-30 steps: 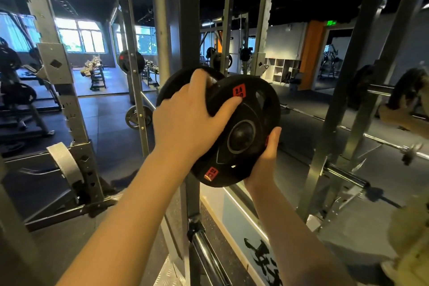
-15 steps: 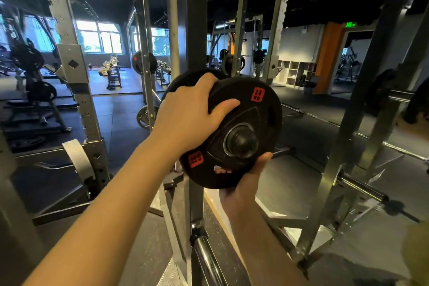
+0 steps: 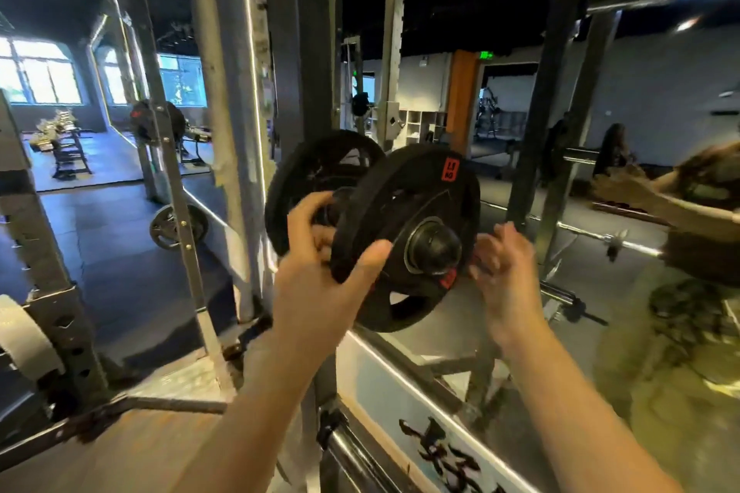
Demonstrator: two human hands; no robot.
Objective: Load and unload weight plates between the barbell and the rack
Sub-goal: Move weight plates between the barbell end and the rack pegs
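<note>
Two bare hands work at a small black weight plate (image 3: 404, 236) that sits on a storage peg (image 3: 434, 244) of the rack. The left hand (image 3: 320, 264) grips the plate's left rim, thumb pressed on the front face and fingers curled behind the edge. The right hand (image 3: 504, 272) is blurred beside the plate's right rim, fingers loosely spread and partly curled; whether it touches the plate cannot be told. The plate hangs tilted, its centre hole around the dark round end of the peg, with a red label (image 3: 450, 169) near the top and another red patch low beside the hub. Directly behind it, on the same peg, a second black plate (image 3: 320, 168) stands close to the front one. The peg juts from a grey steel upright (image 3: 308, 52) of the rack, which rises through the middle of the view. To the left, a perforated post (image 3: 172, 188) stands on the dark floor, and a further plate (image 3: 176, 226) hangs low near it. To the right, a chrome barbell sleeve (image 3: 576, 154) shows between other uprights, and the mirrored area there is smeared with motion blur.
</note>
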